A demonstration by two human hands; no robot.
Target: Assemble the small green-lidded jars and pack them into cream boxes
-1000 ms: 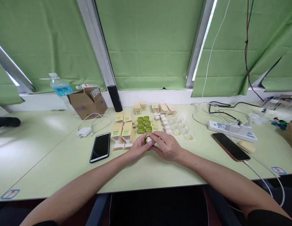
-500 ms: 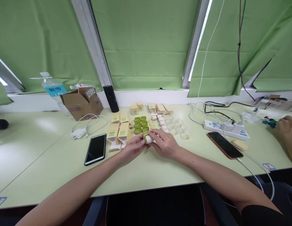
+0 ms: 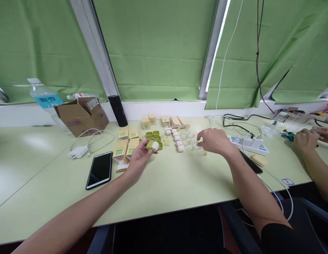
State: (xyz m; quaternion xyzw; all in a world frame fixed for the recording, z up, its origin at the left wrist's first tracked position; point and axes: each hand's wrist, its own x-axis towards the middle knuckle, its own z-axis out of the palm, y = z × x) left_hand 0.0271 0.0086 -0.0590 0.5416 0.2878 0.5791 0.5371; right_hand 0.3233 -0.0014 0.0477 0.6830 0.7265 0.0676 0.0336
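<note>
One clear plastic bottle with a blue label (image 3: 47, 101) and one open brown cardboard carton (image 3: 82, 119) stand at far left, followed by one white charger (image 3: 78, 151) and one black-edged phone (image 3: 99, 170). One black cylinder (image 3: 117, 111) stands behind. Beige card boxes (image 3: 120, 150): at least four in the near group, two upright behind, three farther right.

Left hand (image 3: 139, 159): fingers closed on one rounded green-and-white piece (image 3: 152, 145), raised in front of the green square trays (image 3: 149, 135). Tray count: at least four visible; the hand side is partly hidden. Small yellow pieces (image 3: 166, 141) follow, too small to count reliably. Pale pink rounded blocks (image 3: 179, 143): about six.

Change: the right hand (image 3: 214, 140) has left the piece and moved to the clear plastic shells (image 3: 191, 146); judged, two-handed handling is interrupted. Its thumb and forefinger are partly spread, nothing visible between; contact cannot be determined. Shells overlap; exact count unavailable. One white power strip (image 3: 261, 151) lies beyond.
</note>
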